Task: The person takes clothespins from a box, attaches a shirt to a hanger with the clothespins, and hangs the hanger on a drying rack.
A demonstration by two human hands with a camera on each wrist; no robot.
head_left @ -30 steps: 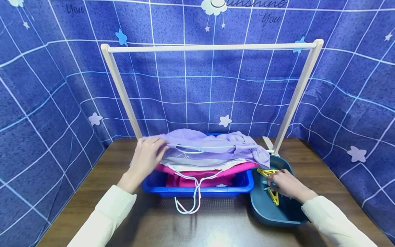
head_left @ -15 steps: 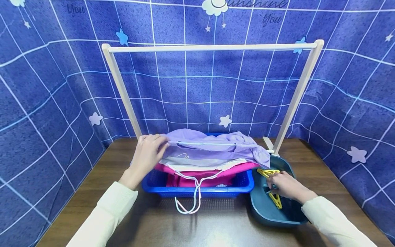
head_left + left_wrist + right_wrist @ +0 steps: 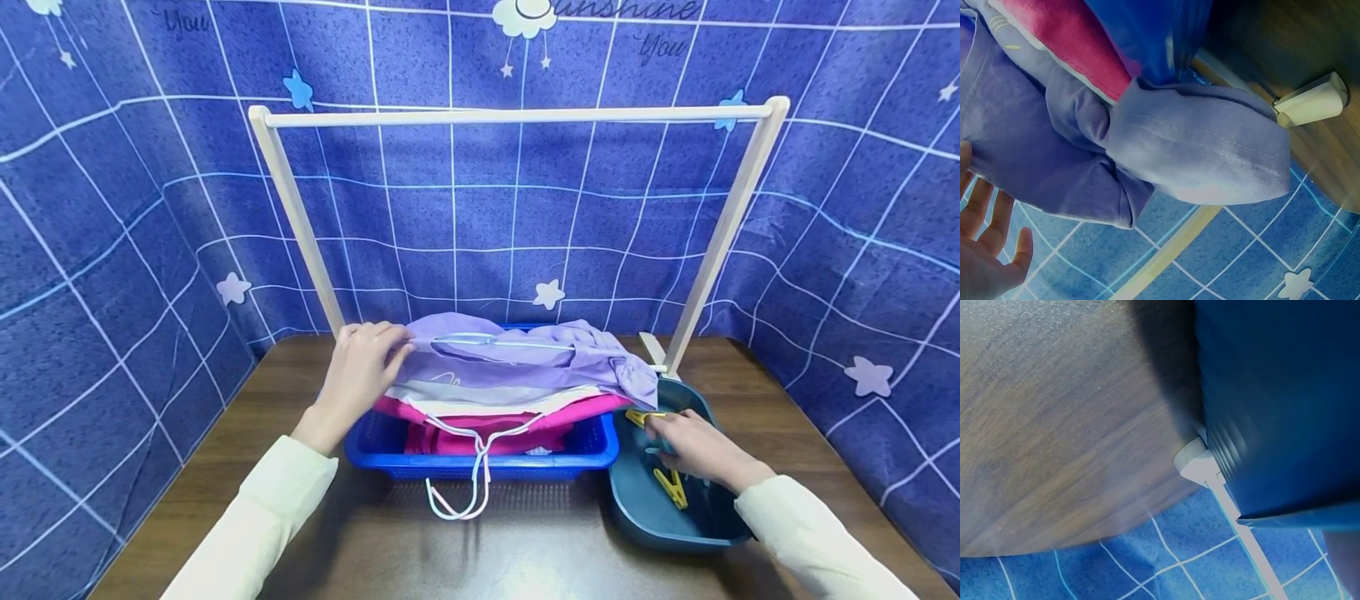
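While lilac fabric [image 3: 517, 373] is pinched by the left hand [image 3: 358, 367], the oval teal tray [image 3: 642, 504] of yellow clips [image 3: 676, 493] is overhung by the right hand [image 3: 699, 447], grip unclear.

The table [image 3: 390, 542] has a brown wood-grain surface, rounded far corners and a glossy patch of light in front. 2 containers stand on it: a blue basket [image 3: 390, 462] around the middle and a dark teal tray [image 3: 637, 500] just right of it. A pale rack [image 3: 517, 117] with 2 uprights stands toward the back.
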